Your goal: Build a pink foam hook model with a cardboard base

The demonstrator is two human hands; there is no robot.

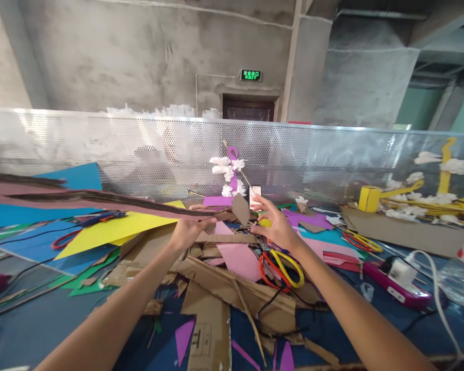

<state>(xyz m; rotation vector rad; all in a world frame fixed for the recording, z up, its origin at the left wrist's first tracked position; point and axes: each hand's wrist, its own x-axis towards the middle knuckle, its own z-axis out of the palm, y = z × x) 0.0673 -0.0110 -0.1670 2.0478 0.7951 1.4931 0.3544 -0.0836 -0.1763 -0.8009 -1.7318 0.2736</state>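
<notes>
My left hand point(189, 232) is closed around one end of a long pink strip point(154, 210) with dark, rough edges. The strip reaches out past the left side of the view. At its right end is a small brown diamond-shaped cardboard piece point(240, 208); whether the two are joined I cannot tell. Just right of that piece, my right hand point(276, 226) has its thumb and fingers apart and seems to hold nothing. Below my right hand, scissors with red and yellow handles point(294, 268) lie on a heap of cardboard scraps point(235, 283).
A purple figure with white paper tufts point(234, 170) stands by the perforated metal screen point(170, 139). Yellow paper point(119, 232) and blue sheets lie left. A purple power strip point(398, 286), a plastic bottle point(462, 278) and yellow cardboard models point(371, 198) are right.
</notes>
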